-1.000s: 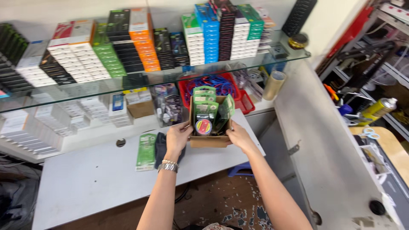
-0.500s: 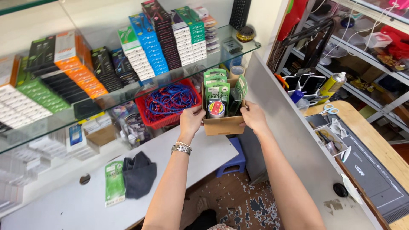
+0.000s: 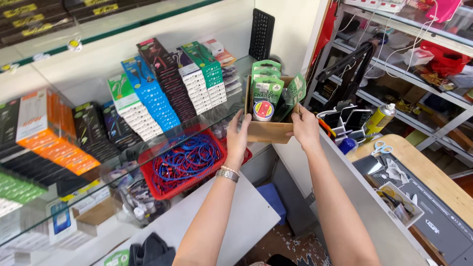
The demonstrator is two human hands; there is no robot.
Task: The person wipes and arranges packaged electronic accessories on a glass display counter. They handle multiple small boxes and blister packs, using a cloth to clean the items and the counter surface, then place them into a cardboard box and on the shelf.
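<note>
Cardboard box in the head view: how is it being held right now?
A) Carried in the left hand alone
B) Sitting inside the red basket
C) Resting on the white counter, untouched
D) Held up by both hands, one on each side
D: the left hand and the right hand each press a side of the cardboard box, lifted in front of the glass shelf with green packets standing in it.
</note>
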